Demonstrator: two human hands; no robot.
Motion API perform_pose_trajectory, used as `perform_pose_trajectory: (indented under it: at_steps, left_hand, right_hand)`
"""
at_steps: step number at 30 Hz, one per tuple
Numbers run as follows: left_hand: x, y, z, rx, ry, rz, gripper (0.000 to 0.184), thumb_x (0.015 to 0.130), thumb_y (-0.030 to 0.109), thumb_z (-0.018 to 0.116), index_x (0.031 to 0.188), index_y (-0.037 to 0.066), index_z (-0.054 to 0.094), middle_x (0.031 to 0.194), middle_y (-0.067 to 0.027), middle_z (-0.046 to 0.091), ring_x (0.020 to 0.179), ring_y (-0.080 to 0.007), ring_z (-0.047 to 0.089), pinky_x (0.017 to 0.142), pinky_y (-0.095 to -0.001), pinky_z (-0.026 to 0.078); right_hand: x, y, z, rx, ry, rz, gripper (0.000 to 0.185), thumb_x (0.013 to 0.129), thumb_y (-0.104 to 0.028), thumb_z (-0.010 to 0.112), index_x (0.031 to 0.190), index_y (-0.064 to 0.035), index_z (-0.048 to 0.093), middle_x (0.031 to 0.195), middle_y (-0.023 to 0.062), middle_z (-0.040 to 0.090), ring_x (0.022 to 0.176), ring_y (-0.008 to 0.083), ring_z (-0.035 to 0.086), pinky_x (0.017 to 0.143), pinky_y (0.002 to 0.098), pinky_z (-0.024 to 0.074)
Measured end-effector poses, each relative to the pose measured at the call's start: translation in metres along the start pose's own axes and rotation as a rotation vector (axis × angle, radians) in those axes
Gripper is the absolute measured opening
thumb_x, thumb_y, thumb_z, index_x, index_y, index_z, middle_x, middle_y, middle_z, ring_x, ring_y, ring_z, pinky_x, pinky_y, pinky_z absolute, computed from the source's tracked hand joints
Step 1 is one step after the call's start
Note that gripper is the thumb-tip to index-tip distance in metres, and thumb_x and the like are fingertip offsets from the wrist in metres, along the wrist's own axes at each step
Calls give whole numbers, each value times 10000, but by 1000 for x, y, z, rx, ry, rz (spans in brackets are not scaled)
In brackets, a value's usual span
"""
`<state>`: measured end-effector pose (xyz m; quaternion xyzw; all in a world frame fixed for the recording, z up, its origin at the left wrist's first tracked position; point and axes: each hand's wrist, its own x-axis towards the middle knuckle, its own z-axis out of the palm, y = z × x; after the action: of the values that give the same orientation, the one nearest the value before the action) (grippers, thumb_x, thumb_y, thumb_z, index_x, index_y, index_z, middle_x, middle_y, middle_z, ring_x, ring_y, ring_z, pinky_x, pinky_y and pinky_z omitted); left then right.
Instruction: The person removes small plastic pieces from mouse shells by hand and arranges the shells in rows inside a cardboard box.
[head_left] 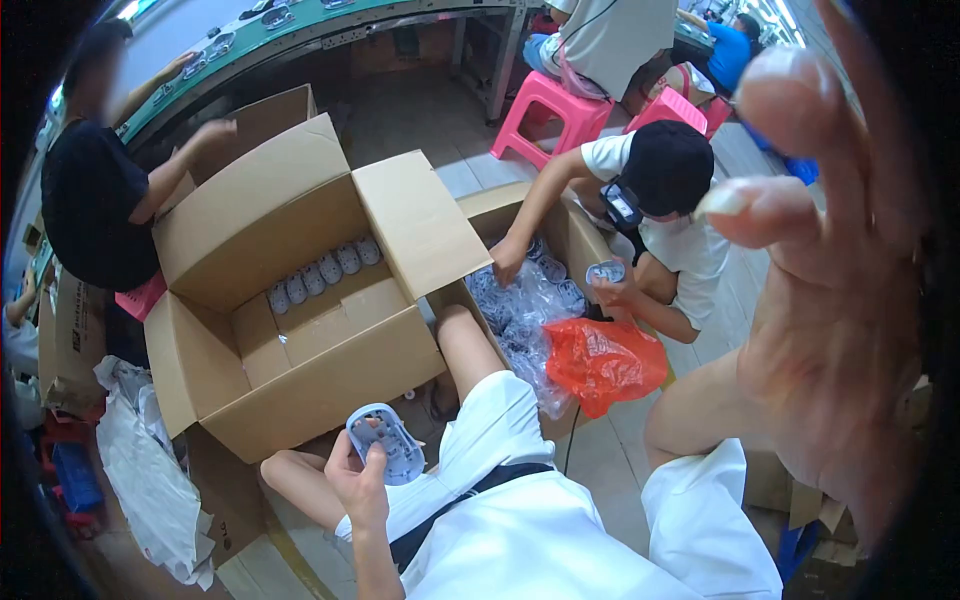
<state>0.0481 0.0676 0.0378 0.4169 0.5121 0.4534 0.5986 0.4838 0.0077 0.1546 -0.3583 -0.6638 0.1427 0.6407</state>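
Note:
My left hand (357, 488) grips a grey-blue oval plastic housing (400, 458), its hollow side facing up above my lap. My right hand (835, 300) is raised very close to the camera at the right, fingers apart, with nothing visible in it. In front of me stands an open cardboard box (320, 375), where a row of several similar grey housings (328, 272) lies along the far inner wall. A second box (497, 200) to its right contains more grey parts and clear plastic bags (520, 320).
A co-worker in a dark cap (672, 165) reaches into the second box and holds a grey part (606, 272). A red plastic bag (605, 365) hangs over its near edge. Another person (100, 200) sits left by a workbench (300, 35). Pink stools (555, 110) stand behind.

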Motion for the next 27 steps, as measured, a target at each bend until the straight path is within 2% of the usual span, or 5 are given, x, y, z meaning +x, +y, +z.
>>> perform_pose_trajectory:
  at_steps: [12,16,17,20,27]
  left_hand:
    - [5,-17,2,11,-28,-39,273,831,-31,542,1095,-19,611,949,-84,663,779,-125,613,745,-203,494]
    - [14,-42,-5,49,-28,-59,317,830,-31,521,1145,-59,538,999,-221,652,775,-274,682,663,-346,587]
    - [14,-45,-1,52,-19,-77,317,830,-31,521,1145,-59,538,999,-221,652,775,-274,682,663,-346,587]
    - [12,-43,16,48,32,-183,301,828,-26,544,1126,-38,585,982,-123,660,792,-166,624,726,-238,509]
    - [25,-47,44,68,-115,-210,347,807,-38,559,1153,-28,582,1009,-97,640,853,-145,579,805,-226,464]
  right_hand:
    - [8,-5,56,-13,79,118,307,955,-195,542,1208,-27,581,1153,179,616,850,198,644,658,254,545]
    - [34,18,121,-8,67,202,301,961,-199,534,1203,-27,584,1149,181,617,843,198,646,653,253,546]
    - [0,41,126,-51,271,449,157,920,-54,571,1052,-22,649,886,110,694,731,149,635,659,240,558]
    - [-139,152,111,-103,228,1142,113,884,-66,601,892,10,684,764,49,653,652,110,568,618,199,475]
    - [-142,87,191,245,280,1196,246,837,-19,597,1068,55,635,910,125,677,792,192,631,736,259,526]
